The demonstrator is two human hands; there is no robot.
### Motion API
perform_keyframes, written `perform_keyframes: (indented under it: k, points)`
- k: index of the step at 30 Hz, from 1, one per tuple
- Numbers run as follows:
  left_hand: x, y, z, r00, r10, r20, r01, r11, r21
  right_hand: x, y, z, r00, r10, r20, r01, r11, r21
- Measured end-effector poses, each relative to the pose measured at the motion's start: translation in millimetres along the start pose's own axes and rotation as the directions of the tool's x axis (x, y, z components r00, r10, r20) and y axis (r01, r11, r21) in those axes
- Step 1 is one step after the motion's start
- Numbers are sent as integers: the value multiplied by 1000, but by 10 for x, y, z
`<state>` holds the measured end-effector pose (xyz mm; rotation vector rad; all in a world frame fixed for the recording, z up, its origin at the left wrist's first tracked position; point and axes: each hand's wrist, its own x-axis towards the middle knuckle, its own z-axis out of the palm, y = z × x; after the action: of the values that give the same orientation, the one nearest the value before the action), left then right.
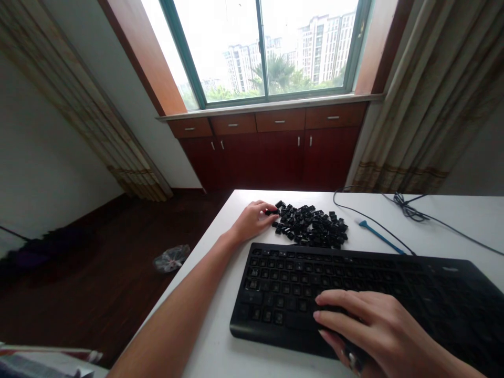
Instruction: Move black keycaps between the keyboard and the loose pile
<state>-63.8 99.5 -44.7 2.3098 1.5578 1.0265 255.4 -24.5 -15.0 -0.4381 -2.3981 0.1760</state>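
A black keyboard (275, 315) lies on the white table, with many of its key positions bare of caps. Behind it is a heap of loose black keycaps (315, 226). My left hand (254, 220) rests at the heap's left edge, thumb and fingers closing around a dark keycap. Over the lower middle of the keyboard is my right hand (366, 320), its fingers curled around a dark tool with a small metal part, mostly hidden under the palm.
A blue plastic tool (380, 237) lies behind the keyboard, beside a black cable (417, 212). The white table (212, 310) ends at a left edge. Beyond it, a clear plastic bag (171, 258) lies on the dark floor. Red cabinets (275, 157) stand under the window.
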Motion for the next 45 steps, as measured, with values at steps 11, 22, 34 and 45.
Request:
perform_keyframes:
  k: [11, 22, 34, 45]
  points:
    - [22, 40, 77, 1000, -13, -26, 14, 999, 36, 9, 6, 2, 1000, 21, 17, -22, 1000, 18]
    - [-2, 52, 72, 1000, -1, 3, 1, 1000, 3, -32, -6, 5, 997, 46, 54, -48, 998, 37]
    - [6, 137, -15, 995, 58, 86, -54, 997, -49, -49, 14, 21, 996, 56, 70, -59, 997, 48]
    - [-4, 168, -4, 999, -20, 41, 28, 978, -208, -26, -17, 6, 997, 47, 57, -50, 997, 51]
